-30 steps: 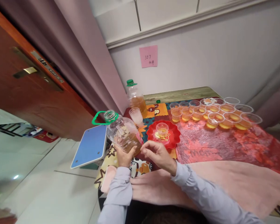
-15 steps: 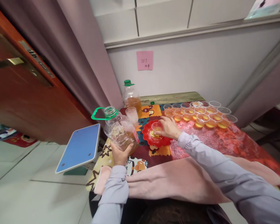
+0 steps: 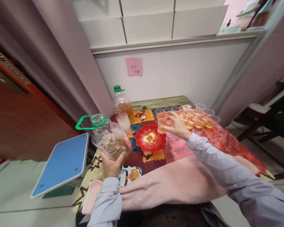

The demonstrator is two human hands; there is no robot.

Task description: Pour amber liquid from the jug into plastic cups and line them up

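Observation:
My left hand (image 3: 112, 164) grips a large clear plastic jug (image 3: 109, 142) low on its side. The jug has a green handle ring, an uncapped mouth and amber liquid inside; it leans to the left. Between finger and thumb, my right hand (image 3: 178, 126) holds a small clear plastic cup (image 3: 162, 126) with some amber liquid in it. That cup is raised at the right rim of a red scalloped plate (image 3: 138, 142). Just beyond the hand stand several filled cups (image 3: 198, 119) in rows, partly hidden by my fingers.
Behind the jug are a stack of clear cups (image 3: 123, 121) and a second jug (image 3: 123, 105) with a green cap. A small green cap (image 3: 144, 107) lies near the wall. A pink cloth (image 3: 170, 183) covers the table's near edge. A blue board (image 3: 61, 164) stands at the left.
My right hand has lifted the cup off the red plate and carried it right, toward the rows of cups. My left hand still holds the jug. The view has shifted right.

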